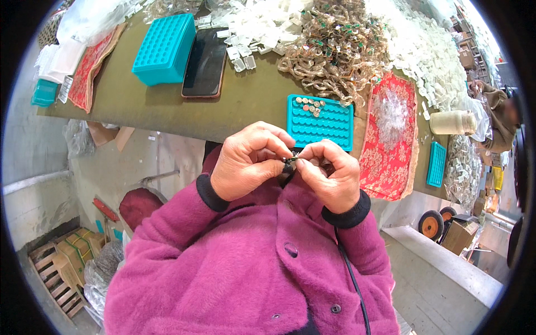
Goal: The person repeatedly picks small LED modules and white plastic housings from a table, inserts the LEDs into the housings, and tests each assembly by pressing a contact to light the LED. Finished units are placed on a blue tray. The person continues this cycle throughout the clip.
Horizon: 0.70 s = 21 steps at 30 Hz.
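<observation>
From where I'm standing, both hands are meeting at the near edge of the tray (321, 131), the left hand (245, 162) and the right hand (333, 173) pinching a tiny dark part (291, 159) between thumbs and forefingers. Both grips are narrow, fingertips close together, probably because so small a thing is needing steadying from two sides; its details are too small for me to tell. Inside the tray, discs (312, 109) are lying grouped toward its far left, seemingly for easy reach. Beyond the tray, a tangled heap (335, 50) of clear strands is sitting close, likely for short reaches too. Right of the tray, a red cloth (382, 164) is lying under clear bits (392, 111), perhaps keeping them together. Left of the tray, a phone (205, 64) is lying flat beside a teal block (162, 47), apparently out of the hands' way.
</observation>
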{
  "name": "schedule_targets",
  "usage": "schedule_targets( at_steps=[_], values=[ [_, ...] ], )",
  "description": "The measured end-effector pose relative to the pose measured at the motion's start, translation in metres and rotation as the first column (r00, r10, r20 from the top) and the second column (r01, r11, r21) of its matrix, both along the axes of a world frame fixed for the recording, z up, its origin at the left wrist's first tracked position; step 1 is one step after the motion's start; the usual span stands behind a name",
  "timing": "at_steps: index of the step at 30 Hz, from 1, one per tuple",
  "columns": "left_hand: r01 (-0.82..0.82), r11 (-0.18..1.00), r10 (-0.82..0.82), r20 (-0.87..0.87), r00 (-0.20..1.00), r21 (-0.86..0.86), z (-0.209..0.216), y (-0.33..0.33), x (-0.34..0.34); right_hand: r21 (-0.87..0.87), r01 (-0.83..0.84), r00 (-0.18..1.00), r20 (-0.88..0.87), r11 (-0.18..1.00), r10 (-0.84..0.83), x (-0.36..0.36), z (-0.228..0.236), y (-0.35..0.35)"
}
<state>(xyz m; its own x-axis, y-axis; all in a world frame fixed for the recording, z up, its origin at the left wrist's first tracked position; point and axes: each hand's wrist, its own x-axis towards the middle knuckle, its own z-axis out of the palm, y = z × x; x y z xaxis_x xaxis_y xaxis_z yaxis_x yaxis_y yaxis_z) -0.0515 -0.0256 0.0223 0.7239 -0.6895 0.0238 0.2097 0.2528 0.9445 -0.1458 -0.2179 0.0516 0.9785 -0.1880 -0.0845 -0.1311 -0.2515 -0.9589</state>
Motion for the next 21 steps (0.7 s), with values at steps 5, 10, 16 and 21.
schedule_targets(
  at_steps=[5, 10, 16, 21],
  values=[
    [0.123, 0.990, -0.133, -0.161, 0.978, -0.069, -0.007, 0.005, 0.000, 0.140, -0.038, 0.992, -0.110, 0.989, 0.054, -0.005, -0.002, 0.001],
    [0.133, 0.991, -0.132, -0.127, 0.983, 0.001, -0.014, 0.011, 0.002, -0.086, -0.097, 0.994, -0.058, 0.992, 0.092, -0.002, -0.003, -0.006],
    [0.056, 0.996, -0.051, -0.076, 0.996, 0.066, -0.011, 0.010, 0.007, -0.254, -0.073, 0.994, 0.064, 0.965, 0.092, -0.002, -0.003, -0.006],
    [0.083, 0.986, -0.095, 0.077, 0.992, 0.147, 0.004, 0.003, 0.017, 0.127, -0.016, 0.995, 0.098, 0.992, 0.003, 0.001, -0.017, 0.000]
  ],
)
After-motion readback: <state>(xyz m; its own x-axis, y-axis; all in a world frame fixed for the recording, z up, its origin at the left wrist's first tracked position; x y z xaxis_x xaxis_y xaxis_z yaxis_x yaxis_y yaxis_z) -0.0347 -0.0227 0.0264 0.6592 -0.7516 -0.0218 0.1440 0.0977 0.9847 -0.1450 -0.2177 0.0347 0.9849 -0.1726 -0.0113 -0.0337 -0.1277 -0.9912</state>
